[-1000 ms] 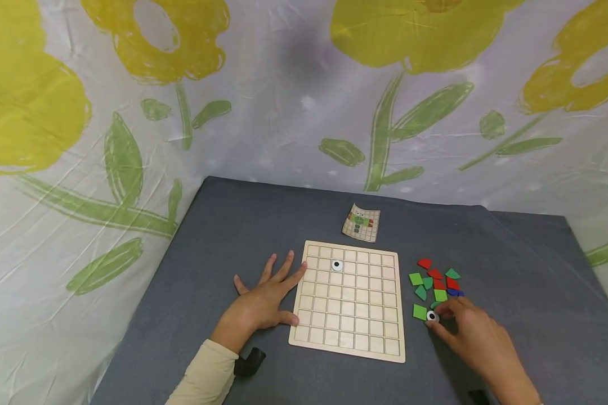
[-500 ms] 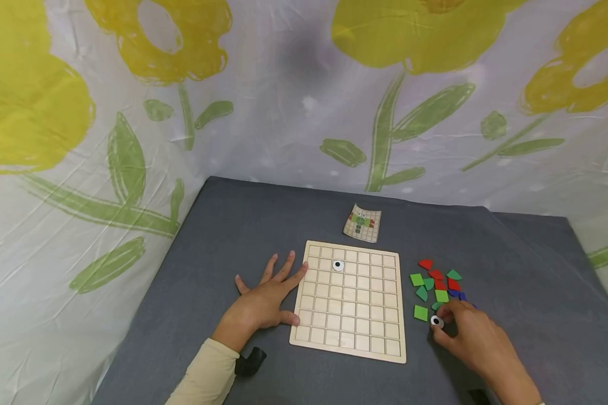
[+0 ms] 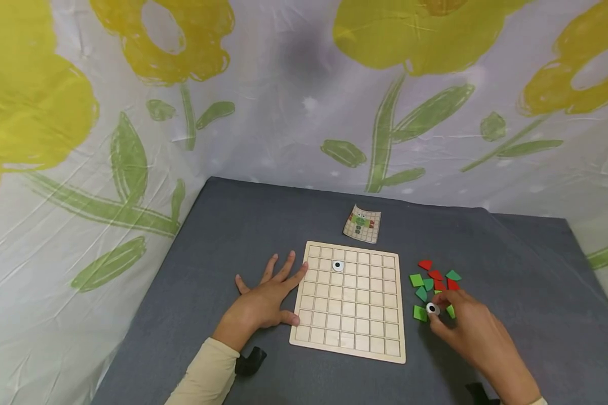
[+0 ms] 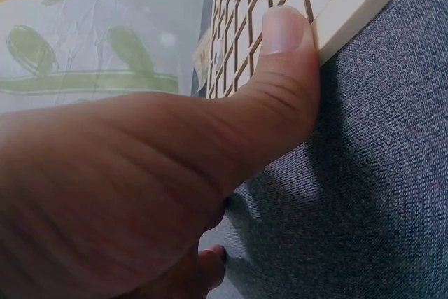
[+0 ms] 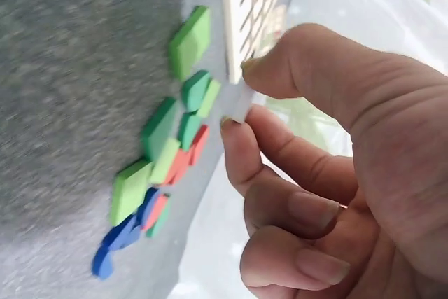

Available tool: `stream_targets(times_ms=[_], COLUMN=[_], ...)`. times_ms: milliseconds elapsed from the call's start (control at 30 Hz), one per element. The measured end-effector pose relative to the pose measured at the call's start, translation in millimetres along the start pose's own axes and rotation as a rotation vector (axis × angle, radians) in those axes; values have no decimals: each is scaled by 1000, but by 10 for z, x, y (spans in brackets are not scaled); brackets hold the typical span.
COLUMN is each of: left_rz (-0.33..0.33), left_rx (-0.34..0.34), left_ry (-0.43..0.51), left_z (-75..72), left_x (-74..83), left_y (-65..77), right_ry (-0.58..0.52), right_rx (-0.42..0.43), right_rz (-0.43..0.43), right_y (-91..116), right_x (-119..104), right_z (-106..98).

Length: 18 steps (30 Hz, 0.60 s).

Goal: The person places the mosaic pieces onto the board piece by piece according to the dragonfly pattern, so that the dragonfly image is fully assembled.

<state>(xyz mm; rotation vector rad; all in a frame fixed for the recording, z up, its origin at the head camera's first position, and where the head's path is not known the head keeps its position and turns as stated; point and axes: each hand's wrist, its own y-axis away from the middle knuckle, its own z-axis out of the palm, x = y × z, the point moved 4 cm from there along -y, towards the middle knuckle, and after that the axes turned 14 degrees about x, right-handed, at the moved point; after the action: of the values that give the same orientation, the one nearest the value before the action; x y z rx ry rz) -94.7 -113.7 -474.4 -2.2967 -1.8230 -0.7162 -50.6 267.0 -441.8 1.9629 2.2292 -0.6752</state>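
Observation:
My right hand (image 3: 473, 323) pinches a round white eye piece (image 3: 432, 308) with a black dot between thumb and fingertips, above the table at the board's right. In the right wrist view the piece is hard to make out against the pale background. My left hand (image 3: 260, 304) lies with fingers spread at the left edge of the wooden grid board (image 3: 348, 309). Its thumb (image 4: 283, 40) rests on the board's rim in the left wrist view. A matching eye piece (image 3: 338, 265) sits in a cell in the board's second row from the top.
Loose red pieces (image 3: 425, 264), light green squares (image 3: 416, 280), dark green pieces (image 3: 453, 275) and blue pieces (image 5: 119, 232) lie right of the board, partly hidden by my right hand. A curled picture card (image 3: 363, 225) lies behind the board on the dark tablecloth (image 3: 263, 214).
My right hand first drew the eye piece slightly back to the right, then moved it a little forward and left, over the loose pieces. The left hand and board have stayed put.

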Motion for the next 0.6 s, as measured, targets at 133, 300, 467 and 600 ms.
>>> stream_targets(times_ms=[133, 300, 467, 600], left_rz=[5, 2, 8, 9], left_rx=[-2, -8, -5, -1], left_ry=[0, 5, 4, 3], left_z=[-3, -5, -9, -4], left_x=[-2, -6, -9, -19], left_y=[6, 9, 5, -6], right_ry=[-6, -26, -29, -33], right_rx=[35, 37, 40, 36], right_rz=[-33, -32, -31, -41], right_y=[-65, -162, -239, -305], right_x=[-80, -140, -196, -263], right_z=[-19, 2, 32, 64])
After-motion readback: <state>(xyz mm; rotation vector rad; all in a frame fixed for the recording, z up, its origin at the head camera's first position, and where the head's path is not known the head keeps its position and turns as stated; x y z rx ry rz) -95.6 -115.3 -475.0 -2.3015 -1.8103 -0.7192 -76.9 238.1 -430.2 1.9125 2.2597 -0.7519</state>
